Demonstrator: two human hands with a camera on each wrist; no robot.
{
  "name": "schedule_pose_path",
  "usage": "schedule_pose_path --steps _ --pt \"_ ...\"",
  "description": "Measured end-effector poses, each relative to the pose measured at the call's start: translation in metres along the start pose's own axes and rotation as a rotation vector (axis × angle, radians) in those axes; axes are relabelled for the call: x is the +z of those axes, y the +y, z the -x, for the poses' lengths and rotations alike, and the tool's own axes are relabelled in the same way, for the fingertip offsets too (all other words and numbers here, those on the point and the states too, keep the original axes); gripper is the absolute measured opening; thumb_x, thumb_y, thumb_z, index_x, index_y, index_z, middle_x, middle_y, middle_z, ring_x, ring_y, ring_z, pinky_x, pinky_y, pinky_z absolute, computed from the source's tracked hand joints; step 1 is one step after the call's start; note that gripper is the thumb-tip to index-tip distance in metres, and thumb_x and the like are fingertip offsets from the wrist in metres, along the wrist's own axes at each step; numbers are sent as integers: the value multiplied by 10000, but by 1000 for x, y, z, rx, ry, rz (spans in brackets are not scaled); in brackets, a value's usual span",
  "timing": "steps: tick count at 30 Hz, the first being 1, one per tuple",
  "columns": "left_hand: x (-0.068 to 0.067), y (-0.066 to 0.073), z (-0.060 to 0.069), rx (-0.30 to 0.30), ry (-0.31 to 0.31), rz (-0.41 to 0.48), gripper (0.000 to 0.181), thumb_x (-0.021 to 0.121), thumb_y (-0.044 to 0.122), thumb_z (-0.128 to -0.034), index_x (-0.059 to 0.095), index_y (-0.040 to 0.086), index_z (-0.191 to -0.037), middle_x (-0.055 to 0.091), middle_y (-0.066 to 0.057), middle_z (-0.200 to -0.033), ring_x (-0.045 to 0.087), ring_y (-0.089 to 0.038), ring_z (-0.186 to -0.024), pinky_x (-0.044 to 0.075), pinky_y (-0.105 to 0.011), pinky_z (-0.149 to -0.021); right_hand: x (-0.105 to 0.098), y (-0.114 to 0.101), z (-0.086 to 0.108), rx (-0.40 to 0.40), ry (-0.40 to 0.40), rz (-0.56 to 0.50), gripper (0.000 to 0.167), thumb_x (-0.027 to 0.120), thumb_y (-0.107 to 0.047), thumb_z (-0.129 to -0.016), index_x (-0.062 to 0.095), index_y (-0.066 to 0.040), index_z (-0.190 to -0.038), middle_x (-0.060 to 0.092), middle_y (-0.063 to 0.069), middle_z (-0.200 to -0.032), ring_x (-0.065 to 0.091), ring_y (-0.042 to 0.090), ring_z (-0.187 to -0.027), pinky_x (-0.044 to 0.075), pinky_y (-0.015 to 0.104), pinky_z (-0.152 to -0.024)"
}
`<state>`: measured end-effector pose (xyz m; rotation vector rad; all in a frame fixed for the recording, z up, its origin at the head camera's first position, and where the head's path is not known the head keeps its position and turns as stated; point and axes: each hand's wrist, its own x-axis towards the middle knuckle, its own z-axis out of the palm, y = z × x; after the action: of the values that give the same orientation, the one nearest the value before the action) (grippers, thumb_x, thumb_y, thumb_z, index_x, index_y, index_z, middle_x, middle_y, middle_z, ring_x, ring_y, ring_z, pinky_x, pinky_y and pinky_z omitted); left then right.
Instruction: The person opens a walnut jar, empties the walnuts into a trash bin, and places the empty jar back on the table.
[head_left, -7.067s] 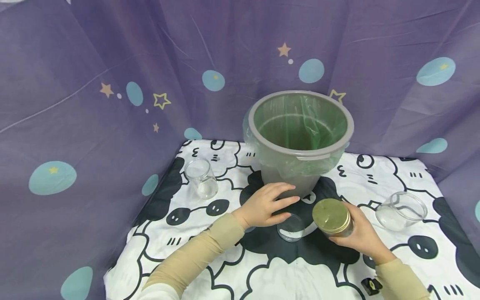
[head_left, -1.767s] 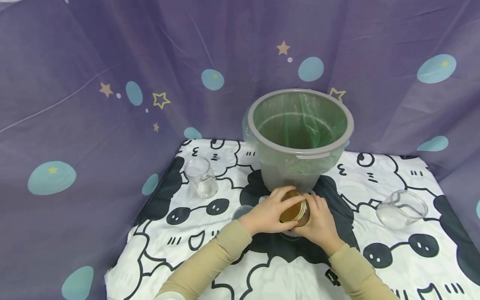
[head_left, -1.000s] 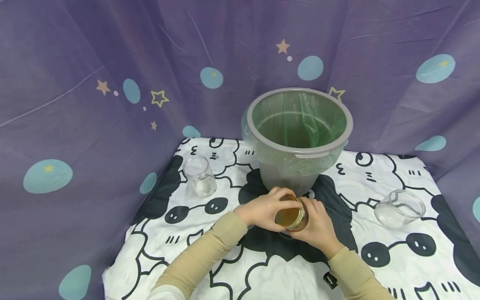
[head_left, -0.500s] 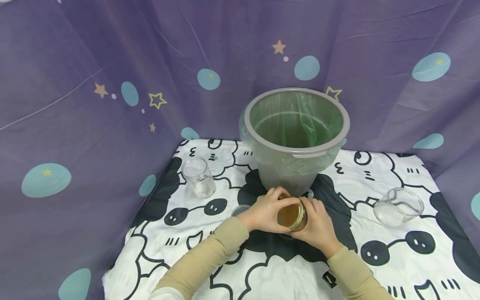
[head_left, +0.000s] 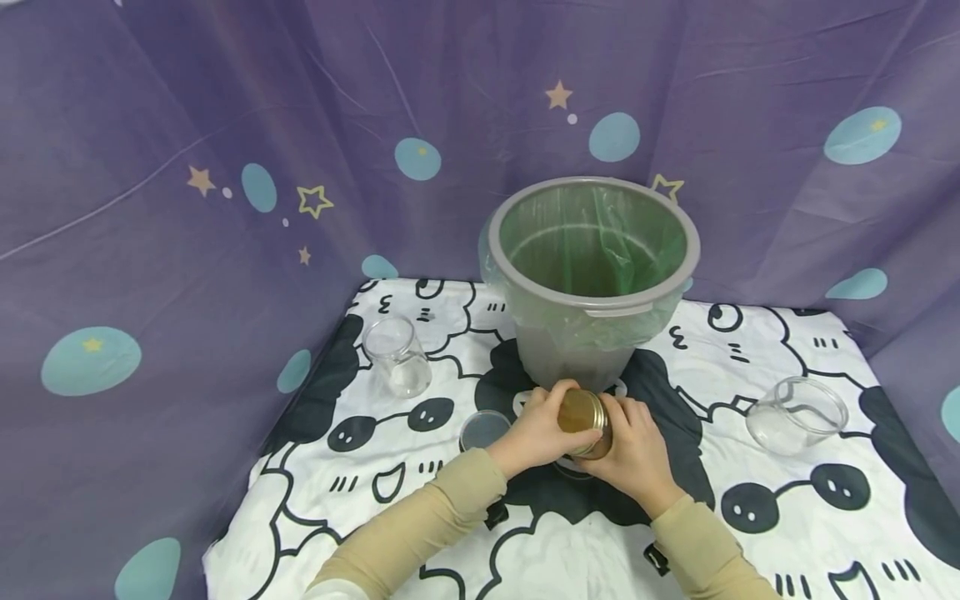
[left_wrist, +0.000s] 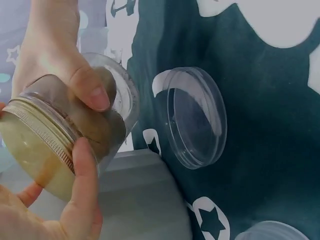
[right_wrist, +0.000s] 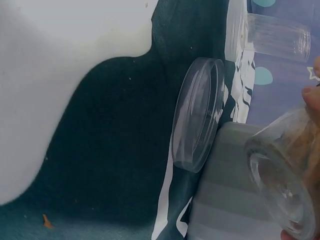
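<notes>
A clear jar (left_wrist: 102, 127) with brown contents and a gold screw lid (head_left: 579, 410) is held tilted in front of the bin, lid toward the left. My left hand (head_left: 534, 432) pinches the lid's ridged rim with thumb and fingers. On the jar's body, my right hand (head_left: 636, 450) grips from the right side. The lid sits on the jar. Right wrist view: the jar's clear base (right_wrist: 280, 187) faces the camera. Below the jar a clear round lid (left_wrist: 196, 117) lies on the cloth, mostly hidden in the head view. A second clear round lid (head_left: 485, 430) lies beside my left wrist.
A grey bin (head_left: 577, 354) with a green bag stands just behind my hands. One open clear jar (head_left: 397, 358) is at the left, another (head_left: 797, 414) at the right. A black-and-white patterned cloth (head_left: 577, 558) covers the table; a purple curtain (head_left: 480, 83) hangs behind.
Seven seconds ago my right hand held the jar farther right and my left hand was off it; now both hold it centrally. In the last half second my left fingers shifted round the lid.
</notes>
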<state>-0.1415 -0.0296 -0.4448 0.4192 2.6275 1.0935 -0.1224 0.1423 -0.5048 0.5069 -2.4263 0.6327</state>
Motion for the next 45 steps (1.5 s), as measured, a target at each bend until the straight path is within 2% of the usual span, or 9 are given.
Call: schedule_pose_path --steps 3,6,8,11,14,18,27,36,45 --pt "-1 -1 1 -1 -19 -40 718 669 548 -803 358 266 -1386 453 -174 -1196 579 -262 -958 515 -334 -768 0 -1 1 11 -22 -8 985 928 -427 -372 541 -40 -1191 552 145 -985 531 310 -869 512 446 -720" --pt "-6 -5 1 80 -41 -100 767 667 543 -808 316 272 -1434 429 -157 -1253 574 -262 -1011 516 -335 -815 -1 -1 2 13 -38 -25 1000 927 -428 -379 543 -27 -1210 557 145 -999 534 307 -883 518 446 -729" --pt "-11 -8 2 187 -61 -169 792 685 523 -804 305 278 -1454 386 -141 -1329 515 -265 -1126 506 -342 -863 -1 -2 2 11 -46 -37 994 925 -407 -392 540 -16 -1221 563 148 -1010 536 309 -891 523 451 -731" --pt "-19 -12 2 411 -106 -297 791 734 469 -784 351 274 -1448 306 -112 -1440 362 -266 -1286 457 -360 -972 -3 -2 3 13 -66 -49 990 923 -382 -407 532 -7 -1235 565 155 -1035 536 311 -908 530 460 -731" --pt "-24 -16 2 613 -150 -382 749 773 380 -773 420 240 -1419 272 -108 -1487 280 -270 -1338 406 -370 -1036 -3 -4 4 14 -80 -53 985 924 -379 -408 528 -19 -1236 566 149 -1033 536 306 -910 534 461 -723" --pt "-27 -20 0 721 -182 -394 687 788 266 -770 480 190 -1379 310 -109 -1467 315 -269 -1301 398 -344 -1040 -3 -5 5 12 -82 -53 988 926 -407 -398 528 -46 -1227 563 130 -1013 534 295 -904 534 454 -711" --pt "-23 -22 0 641 -159 -313 656 811 248 -734 533 216 -1327 384 -81 -1402 355 -230 -1221 414 -292 -991 -1 -6 8 16 -104 -57 1019 932 -419 -377 531 -37 -1232 560 124 -1043 533 294 -939 538 453 -739" --pt "-12 -14 5 421 -100 -267 668 776 406 -764 491 277 -1354 433 -35 -1303 412 -204 -1160 457 -277 -923 -2 -3 11 28 -113 -26 977 925 -397 -407 532 -13 -1215 559 138 -1044 532 298 -936 538 454 -756" --pt "1 -7 8 310 61 -267 652 689 509 -811 460 276 -1375 464 -85 -1216 469 -224 -1059 509 -284 -810 -2 2 7 -37 -11 -17 982 943 -347 -392 546 6 -1218 553 173 -1081 537 331 -949 515 479 -787"
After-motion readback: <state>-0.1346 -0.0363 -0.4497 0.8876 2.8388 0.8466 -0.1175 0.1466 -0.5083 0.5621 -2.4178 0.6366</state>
